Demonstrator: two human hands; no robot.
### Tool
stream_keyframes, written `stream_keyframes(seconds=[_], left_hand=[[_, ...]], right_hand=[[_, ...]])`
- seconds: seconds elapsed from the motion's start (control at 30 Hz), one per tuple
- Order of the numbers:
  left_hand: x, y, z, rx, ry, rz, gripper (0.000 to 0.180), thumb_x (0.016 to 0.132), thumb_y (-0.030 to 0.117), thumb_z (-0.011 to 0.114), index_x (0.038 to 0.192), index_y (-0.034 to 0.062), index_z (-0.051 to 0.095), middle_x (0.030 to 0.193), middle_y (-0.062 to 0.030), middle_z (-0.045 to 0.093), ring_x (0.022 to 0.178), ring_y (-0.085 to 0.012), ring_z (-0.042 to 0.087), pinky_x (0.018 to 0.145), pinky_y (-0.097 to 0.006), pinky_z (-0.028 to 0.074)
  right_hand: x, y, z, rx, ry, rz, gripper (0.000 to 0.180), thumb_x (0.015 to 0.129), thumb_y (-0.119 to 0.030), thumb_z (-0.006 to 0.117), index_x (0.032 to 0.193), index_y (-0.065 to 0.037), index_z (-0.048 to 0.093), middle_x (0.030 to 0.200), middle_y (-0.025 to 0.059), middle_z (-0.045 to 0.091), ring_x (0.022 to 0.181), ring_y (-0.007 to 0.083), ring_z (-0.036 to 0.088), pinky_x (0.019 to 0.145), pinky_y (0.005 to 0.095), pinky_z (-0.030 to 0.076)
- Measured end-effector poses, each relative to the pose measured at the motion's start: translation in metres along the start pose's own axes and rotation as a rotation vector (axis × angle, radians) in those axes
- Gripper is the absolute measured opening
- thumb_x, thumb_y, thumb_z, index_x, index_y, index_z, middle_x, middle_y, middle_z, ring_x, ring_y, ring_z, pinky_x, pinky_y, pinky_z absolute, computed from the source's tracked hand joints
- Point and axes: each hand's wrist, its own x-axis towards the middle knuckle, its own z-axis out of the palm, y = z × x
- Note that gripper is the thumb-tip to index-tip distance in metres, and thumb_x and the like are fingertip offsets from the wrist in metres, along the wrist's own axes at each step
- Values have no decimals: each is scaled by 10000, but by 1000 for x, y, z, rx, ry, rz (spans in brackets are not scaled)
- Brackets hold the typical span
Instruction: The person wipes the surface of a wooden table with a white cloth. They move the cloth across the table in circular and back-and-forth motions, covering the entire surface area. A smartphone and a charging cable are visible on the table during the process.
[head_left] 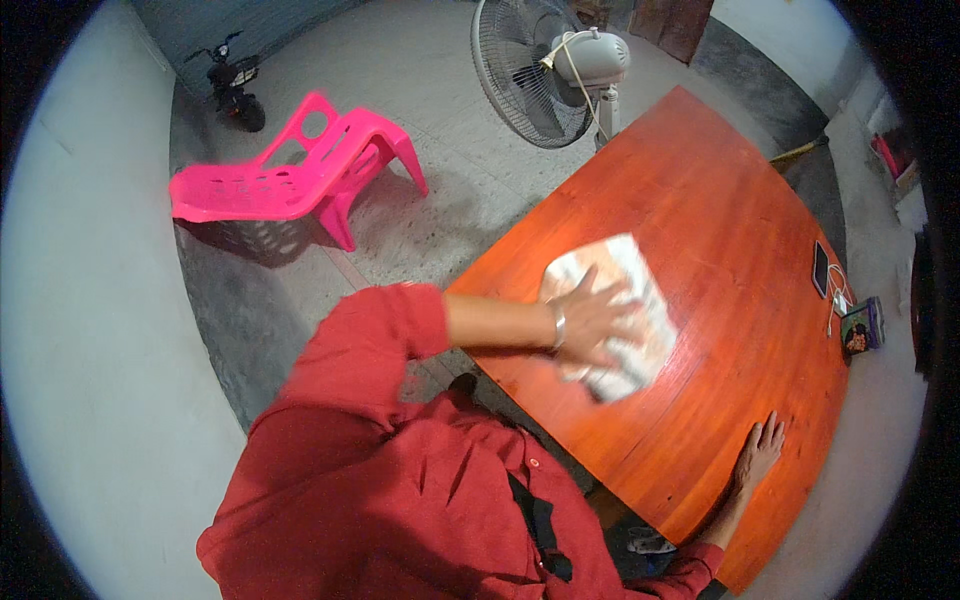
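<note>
My left hand [597, 320], with a silver bracelet at the wrist, lies on a white cloth [650, 335] patterned in pale orange. Its fingers are spread flat over the cloth and slightly blurred. Under the cloth is the orange-red wooden table [700, 200], near its left edge. Toward the lower right of the view, my right hand [763, 455] rests palm down on the same tabletop, fingers stretched out, with nothing in it.
A dark phone [821, 269], a white cable [838, 295] and a small dark box [858, 328] lie along the table's right side. A standing fan [540, 75] is beyond the far left edge. A pink plastic chair [290, 185] and a small black bike [236, 88] stand leftward.
</note>
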Motion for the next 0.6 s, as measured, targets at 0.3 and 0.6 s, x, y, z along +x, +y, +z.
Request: stream_keyframes(seconds=[0.3,0.6], left_hand=[[-72,-61,-22,45,-64,-192,636,800,579,603,1380,384,431,1539,-121,233,1387,-453,195,978,-743,205],[64,-30,0,1,-78,-92,613,811,632,522,1365,378,450,1530,-112,252,1391,-432,192,982,-753,196]], right_hand=[[-16,-3,-11,6,-7,71,535,974,-452,374,1427,-170,411,1507,176,292,1373,389,262,1112,499,201],[-4,-22,-21,59,-34,62,527,969,-423,398,1420,-151,418,1506,173,293,1388,371,241,1126,491,170]])
